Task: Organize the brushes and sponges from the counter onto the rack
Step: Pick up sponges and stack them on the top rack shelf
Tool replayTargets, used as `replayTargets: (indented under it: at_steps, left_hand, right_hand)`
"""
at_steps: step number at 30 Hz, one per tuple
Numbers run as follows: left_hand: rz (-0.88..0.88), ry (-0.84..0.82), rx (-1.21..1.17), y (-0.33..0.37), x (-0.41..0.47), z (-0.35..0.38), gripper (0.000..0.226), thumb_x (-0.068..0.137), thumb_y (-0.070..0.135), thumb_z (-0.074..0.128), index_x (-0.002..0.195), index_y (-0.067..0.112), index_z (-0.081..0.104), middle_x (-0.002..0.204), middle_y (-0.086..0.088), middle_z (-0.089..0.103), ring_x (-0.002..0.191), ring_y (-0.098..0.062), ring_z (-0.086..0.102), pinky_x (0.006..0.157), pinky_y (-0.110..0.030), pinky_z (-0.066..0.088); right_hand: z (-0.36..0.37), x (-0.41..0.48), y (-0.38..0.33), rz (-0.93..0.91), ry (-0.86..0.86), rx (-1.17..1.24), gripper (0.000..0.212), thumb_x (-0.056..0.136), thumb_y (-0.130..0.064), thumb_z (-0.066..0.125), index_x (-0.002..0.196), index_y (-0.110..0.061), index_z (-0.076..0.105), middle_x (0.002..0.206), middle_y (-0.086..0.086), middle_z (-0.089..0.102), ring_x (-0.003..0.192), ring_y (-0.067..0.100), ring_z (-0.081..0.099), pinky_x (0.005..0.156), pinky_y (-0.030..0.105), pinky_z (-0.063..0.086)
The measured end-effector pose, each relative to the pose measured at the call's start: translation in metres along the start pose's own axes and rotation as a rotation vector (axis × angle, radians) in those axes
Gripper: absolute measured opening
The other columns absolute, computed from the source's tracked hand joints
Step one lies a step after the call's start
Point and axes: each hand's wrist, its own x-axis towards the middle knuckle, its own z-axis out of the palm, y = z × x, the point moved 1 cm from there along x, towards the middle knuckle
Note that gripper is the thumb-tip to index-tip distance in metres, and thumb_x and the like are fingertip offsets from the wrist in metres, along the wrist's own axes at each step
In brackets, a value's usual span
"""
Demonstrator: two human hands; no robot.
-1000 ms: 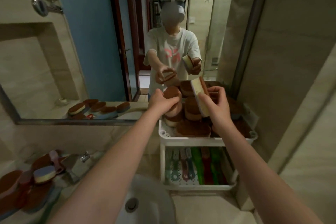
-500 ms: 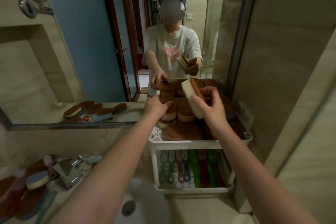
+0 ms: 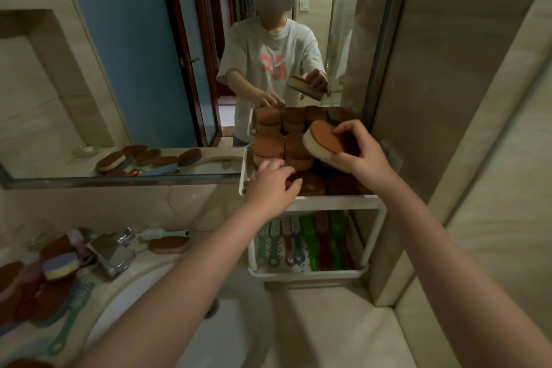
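- Head view: well left of the rack, loose sponges and a toothed brush lie on the counter, not yet sorted.
- Nearer the rack, a mint brush with white bristles lies beside the faucet.
- Left hand sits at the rack's front-left corner with its fingers apart and holding nothing. It seems to be steadying the stacks or clearing a gap.
- Those stacks crowd the rack's top tier, ovals with rough brown faces. Glossy plastic brushes lie side by side in the lower tier.
- Right hand clamps its fingers and thumb on a sponge, tilted above the rack's right half. The coarse brown pad faces up, with soft cream foam beneath, probably awaiting a slot.
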Motion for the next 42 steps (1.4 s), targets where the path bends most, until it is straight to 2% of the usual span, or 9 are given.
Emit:
replayTargets:
  at_steps: [4,14,20,29,32,34,36,39,42]
  left_hand:
    - [0.032,-0.095,0.084,0.002,-0.001,0.001,0.038,0.097,0.037,0.039,0.123,0.02,0.06,0.134,-0.002,0.052,0.125,-0.023,0.039,0.099,-0.036,0.034]
    - [0.041,-0.032,0.042,0.004,-0.004,-0.001,0.032,0.095,0.032,0.044,0.116,0.021,0.066,0.126,0.003,0.061,0.12,-0.02,0.047,0.1,-0.034,0.038]
    - [0.047,-0.021,0.058,0.006,-0.005,-0.001,0.033,0.094,0.033,0.046,0.118,0.021,0.065,0.127,0.004,0.06,0.12,-0.018,0.046,0.098,-0.032,0.037]
    - [0.047,0.0,0.046,0.008,-0.007,-0.003,0.032,0.095,0.03,0.046,0.116,0.017,0.066,0.124,0.001,0.062,0.119,-0.021,0.049,0.099,-0.034,0.04]
    - [0.056,0.034,-0.008,0.007,-0.009,-0.003,0.031,0.095,0.028,0.046,0.113,0.014,0.067,0.121,-0.002,0.063,0.117,-0.022,0.051,0.098,-0.036,0.041]
    - [0.045,0.101,-0.054,0.003,-0.011,-0.003,0.03,0.094,0.027,0.049,0.113,0.013,0.067,0.123,-0.002,0.062,0.12,-0.021,0.049,0.101,-0.037,0.039]
    - [0.03,0.211,-0.127,-0.002,-0.015,-0.005,0.027,0.092,0.024,0.052,0.109,0.011,0.069,0.12,-0.005,0.062,0.117,-0.022,0.05,0.099,-0.032,0.038]
    - [-0.006,0.334,-0.238,-0.014,-0.031,-0.014,0.022,0.09,0.016,0.055,0.104,0.006,0.069,0.113,-0.009,0.062,0.111,-0.022,0.051,0.091,-0.024,0.034]
    - [-0.053,0.397,-0.294,-0.035,-0.054,-0.029,0.021,0.09,0.014,0.054,0.107,0.006,0.065,0.111,-0.009,0.061,0.105,-0.018,0.053,0.09,-0.025,0.04]
  right_hand:
    - [-0.015,-0.013,0.009,0.049,-0.056,-0.118,0.034,0.077,-0.019,0.066,0.108,-0.023,0.051,0.116,0.001,0.052,0.103,0.02,0.052,0.079,0.03,0.045]
    - [-0.025,-0.022,0.03,0.105,-0.147,-0.39,0.034,0.08,-0.011,0.065,0.104,-0.031,0.048,0.112,-0.003,0.052,0.099,0.017,0.052,0.066,0.018,0.039]
    - [-0.025,-0.024,0.034,0.081,-0.13,-0.414,0.031,0.083,-0.009,0.06,0.105,-0.028,0.053,0.113,-0.002,0.056,0.099,0.015,0.052,0.075,0.025,0.039]
    - [-0.008,-0.034,0.04,-0.011,0.055,-0.605,0.028,0.089,-0.034,0.053,0.112,-0.019,0.057,0.109,0.0,0.06,0.099,0.019,0.056,0.069,0.028,0.041]
    - [0.004,-0.039,0.041,-0.048,0.14,-0.694,0.035,0.089,-0.045,0.051,0.114,-0.02,0.057,0.115,-0.001,0.06,0.108,0.019,0.054,0.087,0.037,0.047]
    - [0.014,-0.042,0.036,-0.104,0.187,-0.719,0.037,0.088,-0.044,0.052,0.117,-0.02,0.058,0.123,0.0,0.06,0.122,0.02,0.05,0.108,0.048,0.035]
    - [0.025,-0.045,0.028,-0.169,0.195,-0.73,0.039,0.087,-0.04,0.054,0.12,-0.018,0.058,0.126,0.001,0.059,0.128,0.02,0.047,0.115,0.048,0.022]
    - [0.049,-0.05,0.011,-0.263,0.182,-0.706,0.038,0.087,-0.038,0.053,0.118,-0.017,0.058,0.123,0.002,0.06,0.125,0.02,0.049,0.113,0.043,0.025]
    - [0.08,-0.056,-0.012,-0.322,0.186,-0.64,0.031,0.086,-0.035,0.053,0.109,-0.015,0.061,0.108,0.003,0.063,0.107,0.023,0.054,0.09,0.037,0.04]
